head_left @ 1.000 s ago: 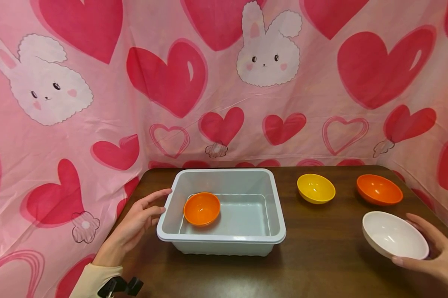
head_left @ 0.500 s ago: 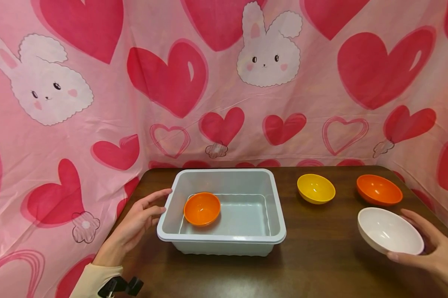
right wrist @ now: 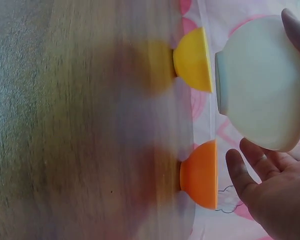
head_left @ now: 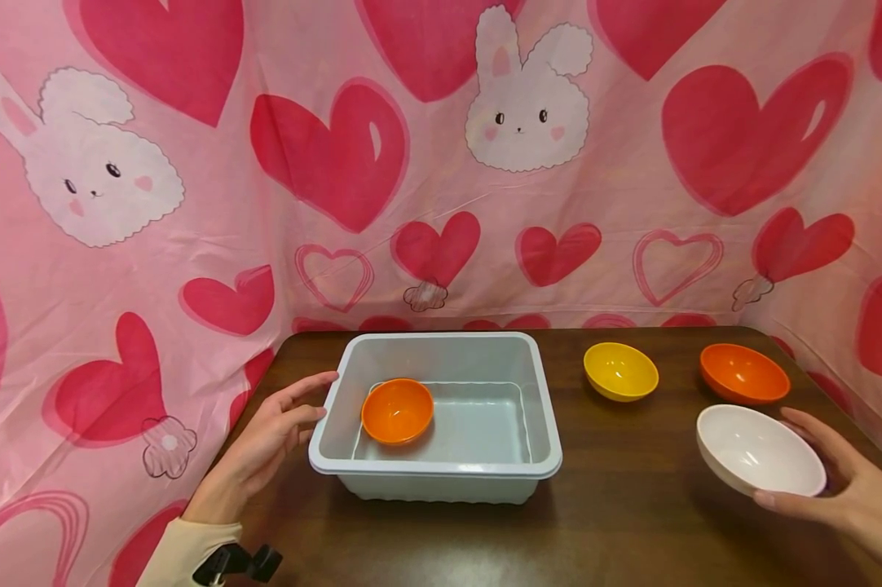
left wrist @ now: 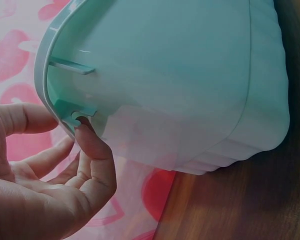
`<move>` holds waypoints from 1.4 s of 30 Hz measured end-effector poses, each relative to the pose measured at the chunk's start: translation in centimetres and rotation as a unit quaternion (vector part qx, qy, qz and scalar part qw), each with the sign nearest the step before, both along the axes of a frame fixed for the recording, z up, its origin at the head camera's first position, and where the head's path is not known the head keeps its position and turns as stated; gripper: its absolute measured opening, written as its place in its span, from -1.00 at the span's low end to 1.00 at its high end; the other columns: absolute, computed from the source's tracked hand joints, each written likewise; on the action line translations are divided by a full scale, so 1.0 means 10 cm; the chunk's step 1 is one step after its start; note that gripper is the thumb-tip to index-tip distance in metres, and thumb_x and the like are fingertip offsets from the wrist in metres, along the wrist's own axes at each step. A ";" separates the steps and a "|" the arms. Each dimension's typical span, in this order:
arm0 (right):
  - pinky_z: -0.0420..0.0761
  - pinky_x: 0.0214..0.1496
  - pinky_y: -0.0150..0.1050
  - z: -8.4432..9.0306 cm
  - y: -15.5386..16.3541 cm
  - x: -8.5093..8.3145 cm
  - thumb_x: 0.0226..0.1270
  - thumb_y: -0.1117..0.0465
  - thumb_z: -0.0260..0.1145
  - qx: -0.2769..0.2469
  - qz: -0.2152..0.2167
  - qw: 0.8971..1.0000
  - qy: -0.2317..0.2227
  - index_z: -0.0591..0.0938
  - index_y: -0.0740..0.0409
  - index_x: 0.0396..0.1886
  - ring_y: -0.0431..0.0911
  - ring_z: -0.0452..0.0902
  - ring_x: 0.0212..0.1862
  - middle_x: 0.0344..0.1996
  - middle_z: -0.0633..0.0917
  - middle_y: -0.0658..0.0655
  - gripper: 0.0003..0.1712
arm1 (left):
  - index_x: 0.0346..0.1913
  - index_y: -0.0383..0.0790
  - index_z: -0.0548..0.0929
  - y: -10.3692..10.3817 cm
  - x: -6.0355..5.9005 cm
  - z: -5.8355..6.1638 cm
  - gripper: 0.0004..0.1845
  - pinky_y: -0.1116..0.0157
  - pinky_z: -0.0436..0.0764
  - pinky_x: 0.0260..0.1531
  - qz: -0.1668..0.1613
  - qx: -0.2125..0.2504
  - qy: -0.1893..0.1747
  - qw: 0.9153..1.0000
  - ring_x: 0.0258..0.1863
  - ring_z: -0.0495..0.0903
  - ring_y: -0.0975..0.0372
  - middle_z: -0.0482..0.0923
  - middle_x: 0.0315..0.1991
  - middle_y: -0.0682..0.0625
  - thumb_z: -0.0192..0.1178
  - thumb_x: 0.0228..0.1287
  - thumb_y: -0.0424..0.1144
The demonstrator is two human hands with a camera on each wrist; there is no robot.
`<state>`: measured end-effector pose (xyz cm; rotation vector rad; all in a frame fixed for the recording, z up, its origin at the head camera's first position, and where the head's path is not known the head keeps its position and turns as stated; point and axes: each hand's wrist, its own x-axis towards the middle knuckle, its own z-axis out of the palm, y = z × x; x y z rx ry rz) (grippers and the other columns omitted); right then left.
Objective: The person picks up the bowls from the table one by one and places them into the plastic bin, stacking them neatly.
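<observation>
My right hand (head_left: pixel 844 489) holds white bowl (head_left: pixel 760 450) off table (head_left: pixel 632 505), thumb and fingers cupping rim, near orange bowl (head_left: pixel 744 372). My left hand (head_left: pixel 265 444), fingers relaxed, touches rim of gray tub (head_left: pixel 441 469). Small orange bowl (head_left: pixel 397 411) inside tub.

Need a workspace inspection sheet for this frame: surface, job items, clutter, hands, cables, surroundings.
Surface: dark brown wooden table, bare wood at the front.
Job's things: white bowl held tilted above the table at right; grey tub at left with a small orange bowl inside.
Clutter: yellow bowl and orange bowl standing apart on the table behind the white one.
Hands: right hand holds the white bowl by its rim; left hand, fingers straight, touches the tub's left rim.
Cables: nothing seen; a black clip shows at the left wrist.
Surroundings: pink heart and bunny cloth on three sides.
</observation>
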<state>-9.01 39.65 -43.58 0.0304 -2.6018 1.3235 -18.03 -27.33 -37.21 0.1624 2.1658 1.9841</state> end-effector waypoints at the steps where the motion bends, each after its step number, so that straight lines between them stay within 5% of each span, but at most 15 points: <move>1: 0.36 -0.13 -0.76 0.01 -0.01 0.00 0.22 0.38 0.57 0.006 -0.003 1.000 -0.004 0.09 -0.41 0.64 -0.68 0.32 -0.04 0.07 0.32 -0.57 0.21 | 0.60 -0.32 0.28 0.00 0.00 0.00 -0.35 0.15 0.65 0.15 -0.001 0.000 0.001 1.000 0.23 0.60 0.08 0.26 0.54 -0.26 0.10 0.50 -0.36; 9: 0.31 -0.16 -0.74 0.09 -0.07 -0.05 0.25 0.26 0.58 0.024 -0.010 0.999 -0.038 -0.01 -0.25 0.72 -0.68 0.26 -0.05 0.21 0.37 -0.29 0.25 | 0.60 -0.32 0.28 -0.01 0.00 -0.01 -0.35 0.15 0.66 0.15 -0.003 0.001 0.000 1.000 0.23 0.60 0.07 0.27 0.53 -0.27 0.10 0.51 -0.35; 13: 0.37 -0.13 -0.73 0.08 -0.07 -0.06 0.23 0.36 0.56 0.006 0.012 1.000 -0.018 0.05 -0.29 0.70 -0.64 0.33 -0.03 0.09 0.31 -0.57 0.23 | 0.61 -0.31 0.28 -0.01 0.00 -0.01 -0.35 0.15 0.66 0.15 -0.003 0.000 0.000 1.000 0.24 0.59 0.06 0.26 0.53 -0.27 0.10 0.51 -0.35; 33: 0.51 -0.10 -0.60 0.22 -0.31 -0.20 0.29 0.33 0.50 0.001 0.062 0.998 -0.023 0.15 -0.37 0.64 -0.45 0.45 0.01 0.16 0.44 -0.47 0.09 | 0.61 -0.33 0.26 -0.02 0.00 0.00 -0.35 0.13 0.67 0.15 -0.004 0.007 -0.003 1.000 0.25 0.60 0.06 0.24 0.54 -0.29 0.10 0.52 -0.35; 42: 0.48 -0.09 -0.63 0.28 -0.42 -0.27 0.25 0.25 0.56 0.006 0.049 0.998 -0.031 0.10 -0.11 0.70 -0.49 0.43 0.00 0.14 0.41 -0.49 0.15 | 0.60 -0.34 0.27 -0.01 0.01 0.00 -0.35 0.13 0.67 0.14 -0.004 0.006 -0.001 1.000 0.23 0.61 0.07 0.24 0.54 -0.29 0.11 0.51 -0.36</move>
